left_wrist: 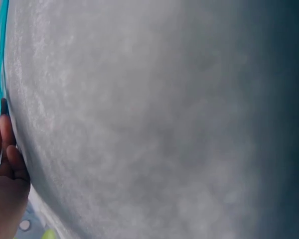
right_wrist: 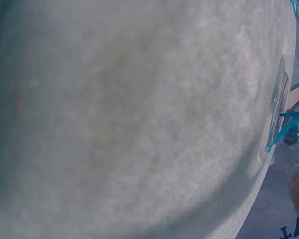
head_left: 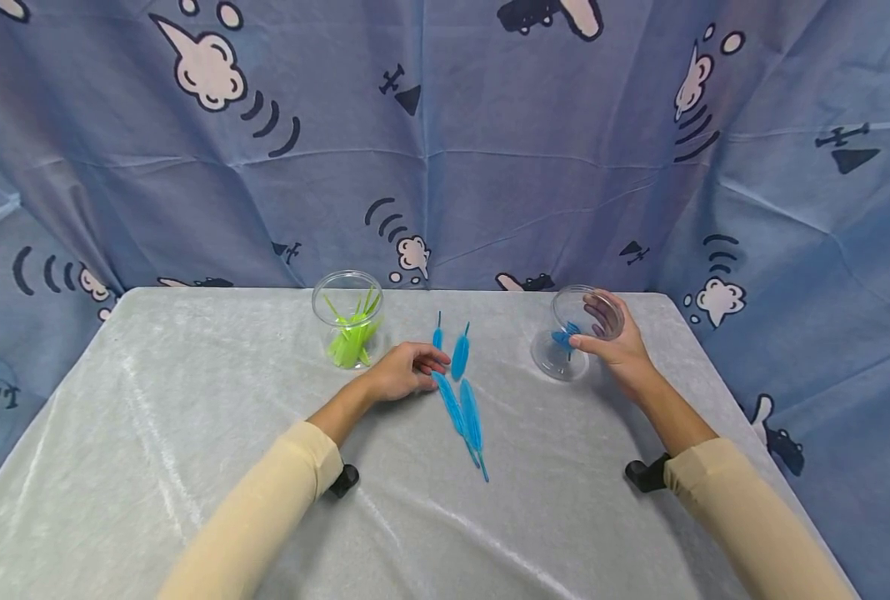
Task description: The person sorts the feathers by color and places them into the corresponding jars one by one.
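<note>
Well apart from blue feathers, right hand grips jar near far table edge.

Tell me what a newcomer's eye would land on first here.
Most likely the four bright blue feathers lying mid-table beside the left grip, vivid against the pale cloth. Next, perhaps, the lime-green bunch in a clear jar to their left in the head view. Then the right grip, around a second clear jar with blue pieces inside.

The jars look smooth, glossy plastic, the feathers matt, the tablecloth velvety cloth.
</note>
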Tool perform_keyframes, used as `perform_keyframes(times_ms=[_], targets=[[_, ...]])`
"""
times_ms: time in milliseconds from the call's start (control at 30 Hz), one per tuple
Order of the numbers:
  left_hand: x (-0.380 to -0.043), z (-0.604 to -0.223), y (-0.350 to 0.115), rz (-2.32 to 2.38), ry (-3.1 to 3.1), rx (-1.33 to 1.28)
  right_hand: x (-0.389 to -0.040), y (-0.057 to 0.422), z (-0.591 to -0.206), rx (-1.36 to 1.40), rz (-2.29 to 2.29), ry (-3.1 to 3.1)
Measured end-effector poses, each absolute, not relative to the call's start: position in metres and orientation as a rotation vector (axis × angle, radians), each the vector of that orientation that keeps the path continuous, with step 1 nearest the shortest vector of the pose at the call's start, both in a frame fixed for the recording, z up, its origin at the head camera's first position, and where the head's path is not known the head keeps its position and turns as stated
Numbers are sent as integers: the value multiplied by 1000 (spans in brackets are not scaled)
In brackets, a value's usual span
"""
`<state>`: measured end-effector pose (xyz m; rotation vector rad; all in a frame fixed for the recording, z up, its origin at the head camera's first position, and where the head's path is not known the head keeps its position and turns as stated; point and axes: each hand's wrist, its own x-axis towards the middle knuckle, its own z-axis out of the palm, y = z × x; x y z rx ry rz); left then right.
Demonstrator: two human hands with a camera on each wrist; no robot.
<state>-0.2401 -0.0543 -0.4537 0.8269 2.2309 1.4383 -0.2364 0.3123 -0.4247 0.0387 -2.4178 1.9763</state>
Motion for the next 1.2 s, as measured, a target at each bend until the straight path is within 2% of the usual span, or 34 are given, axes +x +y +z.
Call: perform_keyframes(times_ms=[267,533,1200], targets=[[-239,-456,-52,1402,2307,744,-236,312,-424,36,1978,-2419],[-239,-446,-53,1426,2251,799,-236,313,-424,33,1976,-2425],[-255,-376,-58,1422,2096,811,-237,314,-426,43,1993,-2408]])
